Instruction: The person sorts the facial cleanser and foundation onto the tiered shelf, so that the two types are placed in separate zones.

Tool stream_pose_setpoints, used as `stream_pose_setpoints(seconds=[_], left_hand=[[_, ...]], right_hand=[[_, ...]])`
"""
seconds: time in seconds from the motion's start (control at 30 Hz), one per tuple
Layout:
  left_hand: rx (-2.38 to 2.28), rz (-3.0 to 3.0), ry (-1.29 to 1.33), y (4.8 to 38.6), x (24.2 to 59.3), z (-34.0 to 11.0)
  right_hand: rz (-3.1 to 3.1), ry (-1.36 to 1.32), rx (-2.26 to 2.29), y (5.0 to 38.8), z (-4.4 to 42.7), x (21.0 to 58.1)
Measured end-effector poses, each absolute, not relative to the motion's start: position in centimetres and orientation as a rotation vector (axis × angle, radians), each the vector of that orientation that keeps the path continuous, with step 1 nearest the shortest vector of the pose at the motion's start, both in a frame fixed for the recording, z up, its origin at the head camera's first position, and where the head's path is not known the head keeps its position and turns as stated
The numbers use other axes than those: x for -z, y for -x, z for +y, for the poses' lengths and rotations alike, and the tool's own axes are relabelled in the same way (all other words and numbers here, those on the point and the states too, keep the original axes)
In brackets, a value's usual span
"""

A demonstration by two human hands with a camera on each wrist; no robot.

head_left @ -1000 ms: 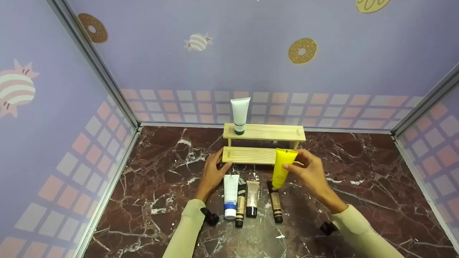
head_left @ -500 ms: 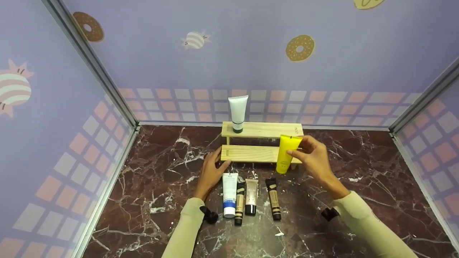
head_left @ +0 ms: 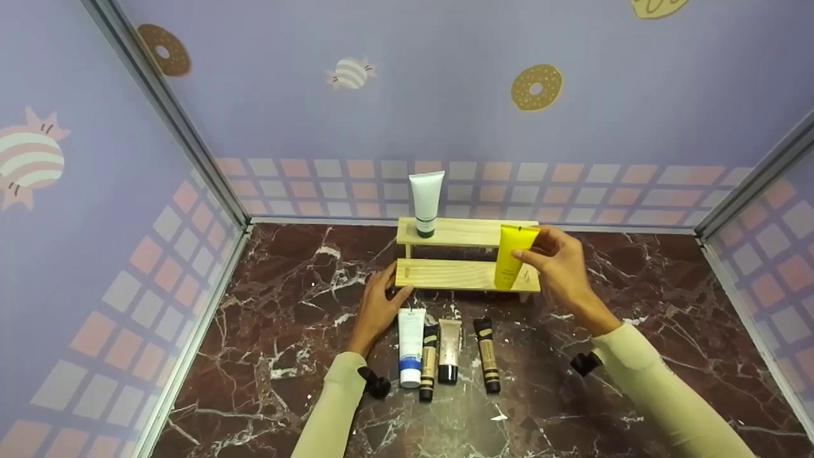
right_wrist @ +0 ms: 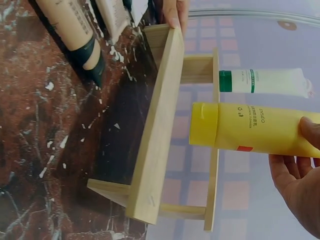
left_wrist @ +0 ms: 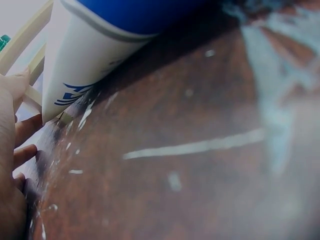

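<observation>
My right hand (head_left: 559, 267) pinches a yellow cleanser tube (head_left: 515, 254) near its flat top end. Cap down, the tube hangs over the right part of the lower step of a two-step wooden stand (head_left: 445, 273); the right wrist view shows a gap beneath the yellow cap (right_wrist: 203, 124). My left hand (head_left: 376, 308) holds the left end of that lower step, thumb at the front corner. A white tube with a green cap (head_left: 427, 203) stands upright on the upper step, at the left. Just right of my left wrist lies a white tube with a blue band (head_left: 411, 346).
In front of the stand, a slim black-and-beige tube (head_left: 428, 366) and a beige tube with a black cap (head_left: 449, 350) lie beside the white-and-blue one. Another black-and-beige tube (head_left: 488, 356) lies farther right. A patterned wall (head_left: 305, 114) rises behind the marbled table (head_left: 286, 305).
My right hand has carried the yellow tube up and back, from above the lying tubes to over the lower step. The left hand stays at the stand's left end.
</observation>
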State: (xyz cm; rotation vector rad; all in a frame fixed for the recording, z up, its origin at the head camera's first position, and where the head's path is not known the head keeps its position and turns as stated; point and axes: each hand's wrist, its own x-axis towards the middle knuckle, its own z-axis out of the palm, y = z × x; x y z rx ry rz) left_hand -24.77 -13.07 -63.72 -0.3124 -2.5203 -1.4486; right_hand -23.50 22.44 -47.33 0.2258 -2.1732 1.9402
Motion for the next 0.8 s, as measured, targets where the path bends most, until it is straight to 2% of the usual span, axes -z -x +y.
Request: stream_pose_setpoints(seconds=[0.8], left_hand=[[1.481,-2.484,0.324,24.7,63.6,-12.9]], right_hand=[[-2.251,-0.228,-1.922,26.7,21.0,45.0]])
